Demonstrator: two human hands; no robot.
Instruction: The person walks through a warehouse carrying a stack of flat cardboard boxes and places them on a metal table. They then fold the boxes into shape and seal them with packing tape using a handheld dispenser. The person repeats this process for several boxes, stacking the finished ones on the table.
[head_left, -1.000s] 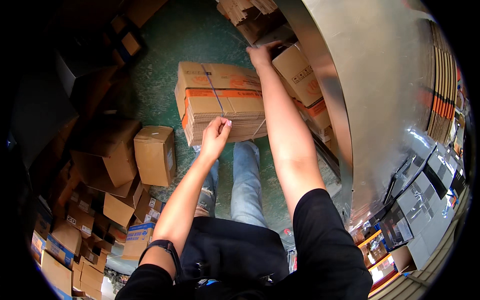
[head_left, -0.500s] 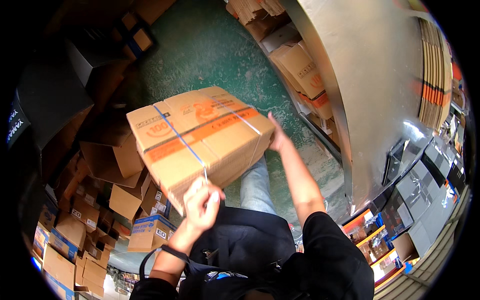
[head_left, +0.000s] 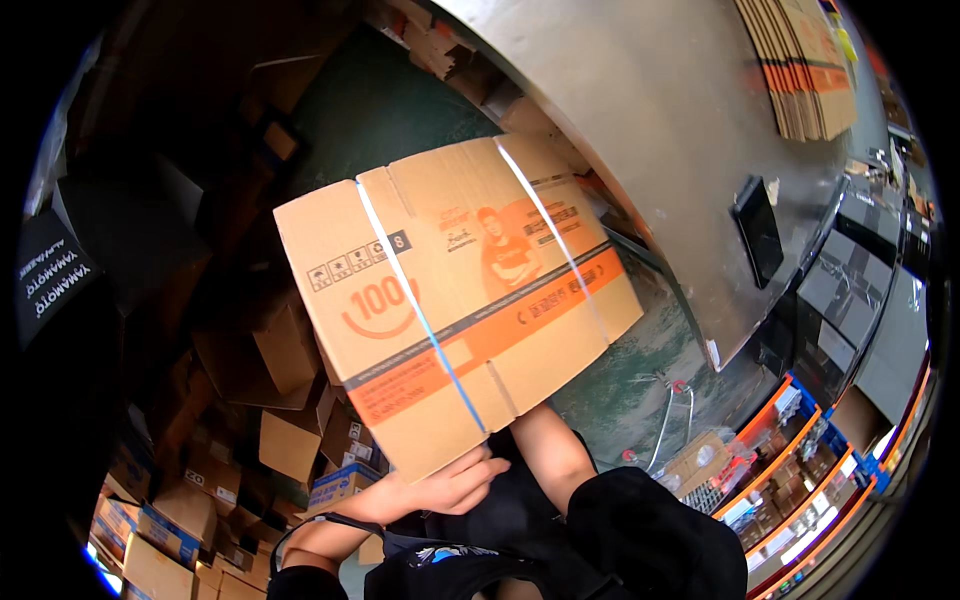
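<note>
A thick bundle of flattened cardboard boxes (head_left: 450,300), brown with orange and black print, is lifted in front of me, its broad printed face turned up. Two straps cross it: a blue-and-white strap (head_left: 425,325) on the left and a white strap (head_left: 548,215) on the right. At the near edge my left hand (head_left: 462,482) has its fingers curled closed where the blue-and-white strap passes over the edge. My right forearm (head_left: 548,450) reaches under the near edge. The bundle hides my right hand and its fingers.
To the right stands a large metal-topped table (head_left: 650,120) bearing a stack of flat boxes (head_left: 800,65) and a black tablet-like device (head_left: 758,232). Open cartons (head_left: 290,350) are piled at the left. An orange-edged shelf (head_left: 790,470) stands at the lower right, near a hand cart (head_left: 675,425).
The bundle has risen closer to me and tilted its printed face toward me. My right hand has gone from its right side to underneath. The view has shifted over the table.
</note>
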